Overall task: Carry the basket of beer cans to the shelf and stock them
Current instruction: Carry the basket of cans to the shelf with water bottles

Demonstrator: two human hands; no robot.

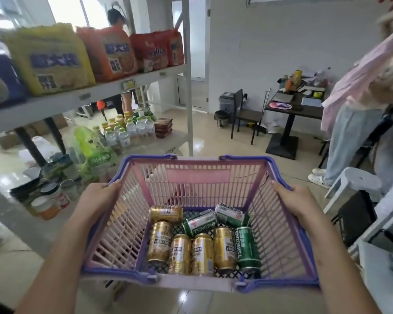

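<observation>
— So where's the load right now?

— Out in front of the person, held off the floor: the basket (200, 177), pink mesh with purple rims, with the beer cans (202, 241) lying loose on their sides in the bottom, gold ones near and left, green ones to the right and far. The shelf (82, 98) stands to the left, bagged goods on the upper board, water bottles (132, 130) on the lower one.

— And the hands?

— The left hand (100, 196) is curled over the left rim, fingers hooked outside and thumb on top. The right hand (293, 198) does the same on the right rim. Both are closed around the rim itself, not the handles, which lie folded down at the near and far ends.

— How should the carry go, in your view?

— Keep the basket level, I'd say; the cans are free to roll, and a tilt would send them to one side and shift the weight. Swing left toward the shelf with the near rim close to the body. Someone in a pink top (359, 87) stands on the right, so leave that side room. I'd also set the basket down somewhere steady before freeing a hand for the first can
</observation>
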